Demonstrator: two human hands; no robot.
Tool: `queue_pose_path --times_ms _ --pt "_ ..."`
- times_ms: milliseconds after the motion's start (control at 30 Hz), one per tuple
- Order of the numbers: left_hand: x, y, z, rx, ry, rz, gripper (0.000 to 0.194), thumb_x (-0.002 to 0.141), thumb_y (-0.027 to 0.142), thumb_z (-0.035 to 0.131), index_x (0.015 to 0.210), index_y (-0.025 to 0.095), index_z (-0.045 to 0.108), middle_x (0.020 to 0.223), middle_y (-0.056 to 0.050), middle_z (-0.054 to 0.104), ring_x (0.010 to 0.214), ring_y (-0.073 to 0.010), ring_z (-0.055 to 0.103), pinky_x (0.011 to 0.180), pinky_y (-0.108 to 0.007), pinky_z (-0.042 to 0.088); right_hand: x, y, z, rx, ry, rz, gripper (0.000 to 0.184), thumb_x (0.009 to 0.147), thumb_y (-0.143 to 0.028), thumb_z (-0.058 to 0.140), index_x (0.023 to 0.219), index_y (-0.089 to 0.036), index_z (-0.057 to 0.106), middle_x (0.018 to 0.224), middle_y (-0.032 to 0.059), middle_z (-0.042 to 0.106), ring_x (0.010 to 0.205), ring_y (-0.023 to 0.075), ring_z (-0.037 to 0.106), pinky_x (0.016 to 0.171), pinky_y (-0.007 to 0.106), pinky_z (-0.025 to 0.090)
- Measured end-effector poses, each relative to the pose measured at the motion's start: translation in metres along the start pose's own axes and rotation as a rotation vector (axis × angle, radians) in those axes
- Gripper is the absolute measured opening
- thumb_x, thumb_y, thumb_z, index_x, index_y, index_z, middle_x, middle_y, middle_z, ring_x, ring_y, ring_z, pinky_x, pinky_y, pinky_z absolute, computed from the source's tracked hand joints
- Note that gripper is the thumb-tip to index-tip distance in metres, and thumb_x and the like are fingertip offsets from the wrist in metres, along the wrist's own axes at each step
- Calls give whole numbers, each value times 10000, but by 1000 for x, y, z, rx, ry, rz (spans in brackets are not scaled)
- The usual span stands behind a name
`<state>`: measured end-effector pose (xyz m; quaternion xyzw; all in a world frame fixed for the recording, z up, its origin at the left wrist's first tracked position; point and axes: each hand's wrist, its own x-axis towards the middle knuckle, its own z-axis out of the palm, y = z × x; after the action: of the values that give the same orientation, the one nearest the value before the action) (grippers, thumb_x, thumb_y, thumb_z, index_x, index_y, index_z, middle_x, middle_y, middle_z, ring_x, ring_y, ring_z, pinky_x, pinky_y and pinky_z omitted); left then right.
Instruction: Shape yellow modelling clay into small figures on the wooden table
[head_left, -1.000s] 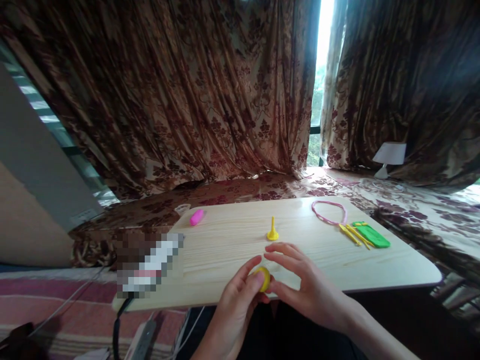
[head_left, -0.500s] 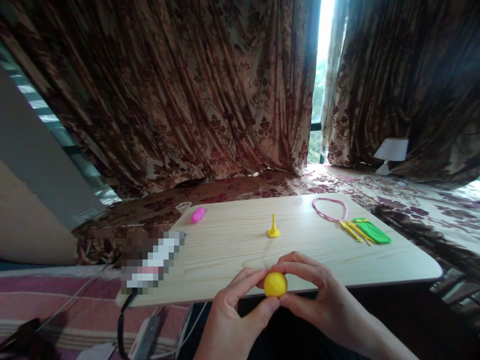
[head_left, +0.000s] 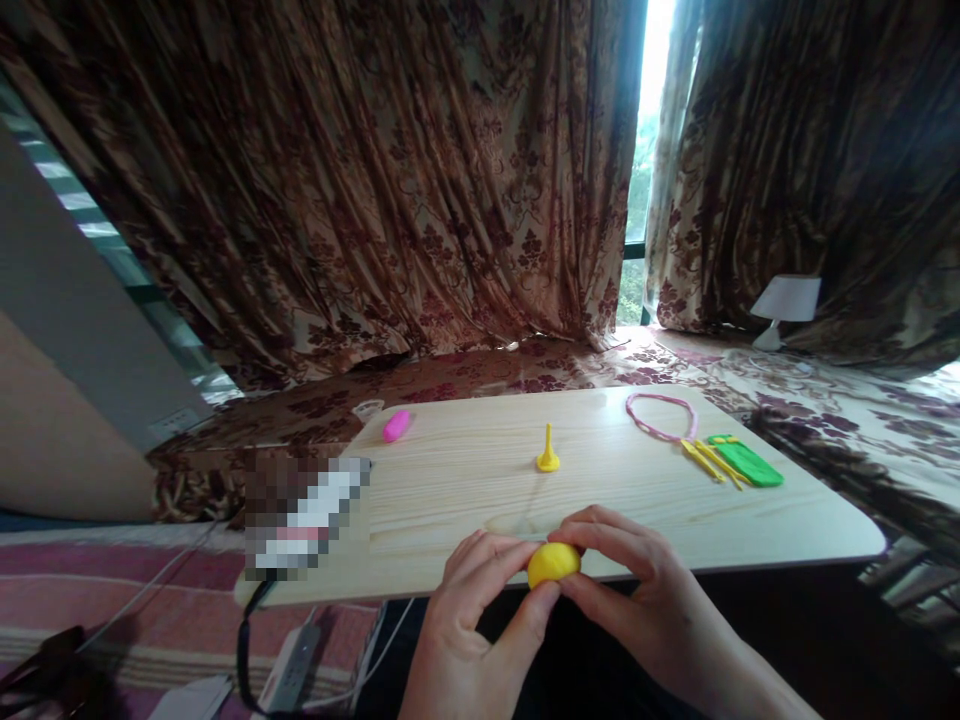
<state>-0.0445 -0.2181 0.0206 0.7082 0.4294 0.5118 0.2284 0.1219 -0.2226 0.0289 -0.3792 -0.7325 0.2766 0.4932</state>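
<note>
Yellow lump (head_left: 554, 567): one, rounded, smooth; held off the surface in both hands, in view at the middle of the table's near edge.
Left hand (head_left: 480, 620): fingers and thumb curved in a narrow pinch on the lump's left side.
Right hand (head_left: 645, 590): the same narrow pinch, on the lump's right side; fingertips of the two hands close together.
Table (head_left: 450, 485): pale, wood-grained, rounded corners.
Yellow peg (head_left: 548, 462): one, upright on a flared base, well in from all edges.
Pink piece (head_left: 396, 426): one, oblong, near the far left corner.
Pink loop (head_left: 651, 431): one, by the far right corner.
Yellow sticks (head_left: 703, 463): slender, lying between loop and right edge.
Green slab (head_left: 750, 464): one, flat, just beside the sticks, along the right edge.
Blurred item (head_left: 307, 520): one, at the left edge; identity cannot be told.
Lamp (head_left: 786, 299): one, white shade, beyond the far right corner.
Curtains (head_left: 420, 180): floral, behind the far edge.
</note>
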Motion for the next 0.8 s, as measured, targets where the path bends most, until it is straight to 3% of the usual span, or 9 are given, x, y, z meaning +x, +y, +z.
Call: queue_pose_path --times_ms 167,300,400,633,800 --pt "1 -5 1 -97 -64 -148 230 669 195 692 893 249 689 972 -3 695 954 -189 626 899 -281 465 -1 -1 -2 15 1 66 193 793 -113 622 969 -187 649 880 21 633 846 142 602 786 245 476" --pt "3 -3 0 -153 -121 -237 216 699 252 665 913 232 688 976 -19 713 966 -213 638 910 -310 468 -6 -6 -11 68 -70 81 268 808 -166 620 1076 -184 627 985 52 615 922 160 591 824 258 474" --pt "4 4 0 -150 -109 -218 230 690 249 666 917 218 691 983 -29 716 975 -223 636 898 -305 479 -7 -11 -14 50 -59 81 342 774 -173 655 1113 -193 613 999 58 612 924 174 592 835 275 474" --pt "8 11 -5 -61 -116 -147 196 659 216 677 850 248 704 917 5 730 898 -202 657 809 -249 514 -5 -23 -11 44 -2 33 241 790 -154 614 1024 -188 658 902 56 628 849 171 605 772 270 489" --pt "9 12 -8 -59 -140 -125 207 643 182 654 833 243 706 889 2 733 873 -205 666 784 -247 525 -8 -15 -9 11 27 -17 268 774 -148 623 1038 -186 652 927 64 634 842 171 613 754 255 502"
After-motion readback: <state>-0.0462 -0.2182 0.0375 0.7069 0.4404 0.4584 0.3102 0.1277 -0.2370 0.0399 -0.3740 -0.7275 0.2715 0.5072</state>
